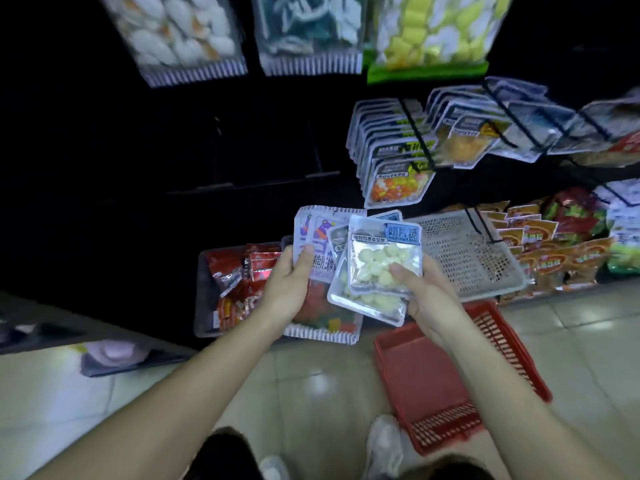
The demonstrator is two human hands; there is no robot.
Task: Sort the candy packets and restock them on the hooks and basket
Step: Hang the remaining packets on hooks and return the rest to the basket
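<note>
Right hand [427, 297] thumb-pinching white-candy packet [384, 261]; left hand [289, 285] pinching purple packets [311, 233] at its nine o'clock. Light, slippery film, probably; sealed edge looking best for gripping.

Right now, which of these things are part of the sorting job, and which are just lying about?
Job:
left hand holding purple packets
right hand pinching white-candy packet
hung packets
white basket

Lying about:
red basket
snack tray
orange bags
shoe
</note>
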